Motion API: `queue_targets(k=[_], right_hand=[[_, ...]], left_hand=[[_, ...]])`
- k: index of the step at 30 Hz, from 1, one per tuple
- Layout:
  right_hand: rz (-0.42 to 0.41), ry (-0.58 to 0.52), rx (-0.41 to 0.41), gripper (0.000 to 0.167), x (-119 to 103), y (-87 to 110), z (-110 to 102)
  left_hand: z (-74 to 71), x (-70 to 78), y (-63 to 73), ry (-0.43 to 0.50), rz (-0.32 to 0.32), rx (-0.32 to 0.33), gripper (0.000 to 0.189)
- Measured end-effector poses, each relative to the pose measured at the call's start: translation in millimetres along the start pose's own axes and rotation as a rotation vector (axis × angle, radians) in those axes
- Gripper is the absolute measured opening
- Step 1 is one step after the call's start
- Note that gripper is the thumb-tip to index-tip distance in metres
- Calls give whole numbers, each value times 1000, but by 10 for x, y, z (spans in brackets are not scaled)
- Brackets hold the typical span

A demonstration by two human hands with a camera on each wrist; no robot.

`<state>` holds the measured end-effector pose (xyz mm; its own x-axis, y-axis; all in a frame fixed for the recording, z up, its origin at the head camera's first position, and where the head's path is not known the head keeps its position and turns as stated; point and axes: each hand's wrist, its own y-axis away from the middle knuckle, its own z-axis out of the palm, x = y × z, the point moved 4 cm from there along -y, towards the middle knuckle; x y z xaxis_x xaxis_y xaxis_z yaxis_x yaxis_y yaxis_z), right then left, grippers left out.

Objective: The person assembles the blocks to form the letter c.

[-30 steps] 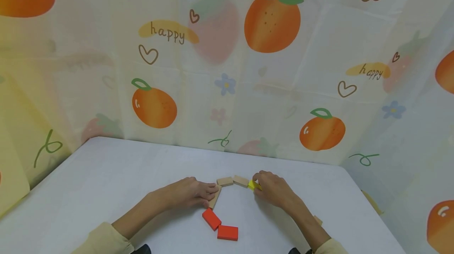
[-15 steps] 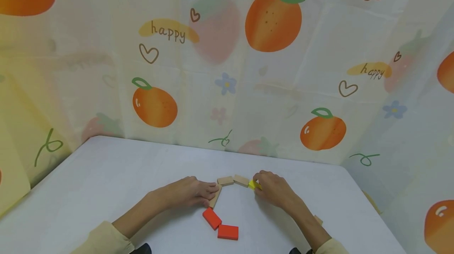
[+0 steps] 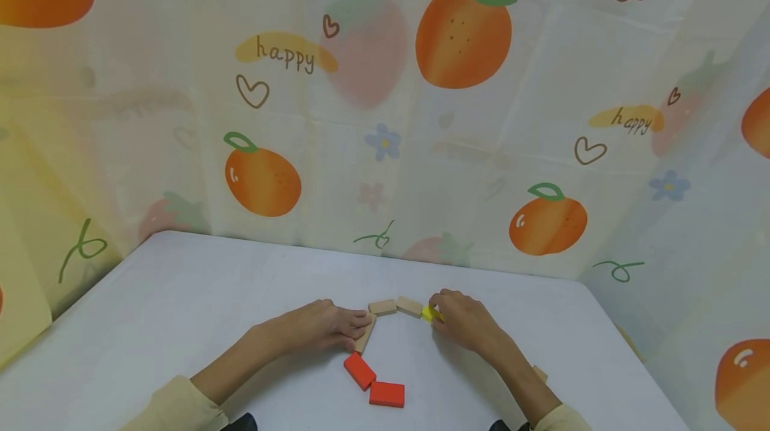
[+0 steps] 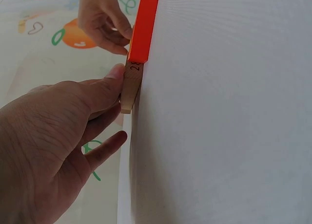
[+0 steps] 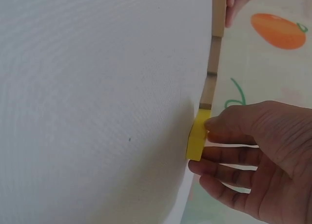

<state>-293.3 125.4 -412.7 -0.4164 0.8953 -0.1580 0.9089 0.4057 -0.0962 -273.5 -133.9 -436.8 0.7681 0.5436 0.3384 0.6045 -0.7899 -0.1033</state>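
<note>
Several flat dominoes form a curved line on the white table. My left hand (image 3: 327,325) holds a plain wooden domino (image 3: 364,337) on the curve's left side, thumb near one end and fingers near the other. Dark printed digits show on that domino (image 4: 130,85) in the left wrist view. A red domino (image 3: 359,371) adjoins its near end, and another red domino (image 3: 387,394) follows. At the back lie two more wooden dominoes (image 3: 382,307). My right hand (image 3: 466,321) pinches a yellow domino (image 5: 199,135) at the curve's right end, partly hidden by the fingers.
Another pale wooden piece (image 3: 541,373) lies beyond the right forearm, partly covered by it. A fruit-printed curtain (image 3: 385,170) hangs behind the white table (image 3: 271,264) and along its sides. Dark objects (image 3: 242,423) show at the bottom edge near both sleeves.
</note>
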Motion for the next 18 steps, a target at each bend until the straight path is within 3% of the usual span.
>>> queue_targets(k=[18], right_hand=[[-6, 8, 5, 20, 6, 1, 12]], left_hand=[[8, -6, -10, 1, -7, -9, 39]])
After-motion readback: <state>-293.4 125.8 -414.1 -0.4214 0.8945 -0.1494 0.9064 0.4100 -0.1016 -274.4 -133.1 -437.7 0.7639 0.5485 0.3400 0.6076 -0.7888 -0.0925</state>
